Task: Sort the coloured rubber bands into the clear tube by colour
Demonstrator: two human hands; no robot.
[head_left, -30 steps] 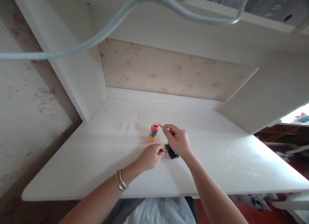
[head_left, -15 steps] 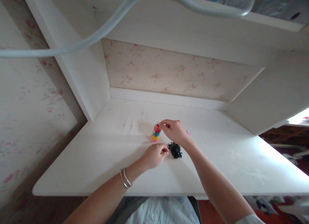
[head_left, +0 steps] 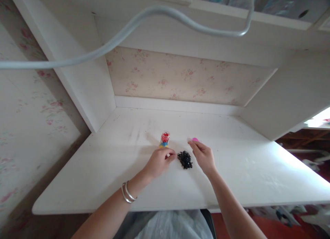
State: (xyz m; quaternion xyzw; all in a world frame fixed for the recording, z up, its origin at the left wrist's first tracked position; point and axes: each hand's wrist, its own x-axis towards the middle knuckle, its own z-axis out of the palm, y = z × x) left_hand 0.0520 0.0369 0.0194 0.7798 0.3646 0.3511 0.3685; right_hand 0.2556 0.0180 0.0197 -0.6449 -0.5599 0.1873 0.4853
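Note:
A small clear jar [head_left: 165,138] stands upright on the white table, filled with red, blue and yellow bits in layers; a thin black loop shows at its top. My left hand [head_left: 160,161] is just in front of it, thumb and forefinger curled together; whatever they hold is too small to make out. Right of those fingertips lies a pile of small black elastic bands [head_left: 185,160]. Beyond the pile, my right hand [head_left: 204,157] has its fingertips pinched at a small pink round piece [head_left: 195,139], partly hidden behind the fingers. Exactly what the pinch holds is unclear.
The white table [head_left: 103,177] has a raised back edge and side panels. A pale curved tube [head_left: 108,50] crosses the upper view, close to the camera. Overhead is a shelf [head_left: 219,13] with transparent packages.
My right hand has moved away from the jar's mouth, rightward to the pink piece. My left hand stays near the black pile. The view has shifted slightly.

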